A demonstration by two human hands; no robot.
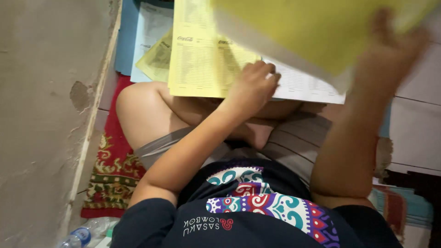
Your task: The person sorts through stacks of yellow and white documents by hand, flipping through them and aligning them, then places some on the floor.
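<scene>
I sit cross-legged with a stack of printed forms across my legs. My left hand [253,85] rests with curled fingers on the yellow sheet [197,64] and the white sheet [308,85] beneath it. My right hand [388,50], blurred by motion, grips the raised bundle of yellow and white sheets [317,32] and holds it tilted up above the stack. A crumpled yellow sheet [156,59] pokes out at the left of the stack.
A pale sheet [149,32] and a blue folder [125,36] lie under the stack at the left. A red patterned mat [112,174] covers the floor beside a plastered wall [41,119]. A plastic water bottle [85,234] lies at the bottom left.
</scene>
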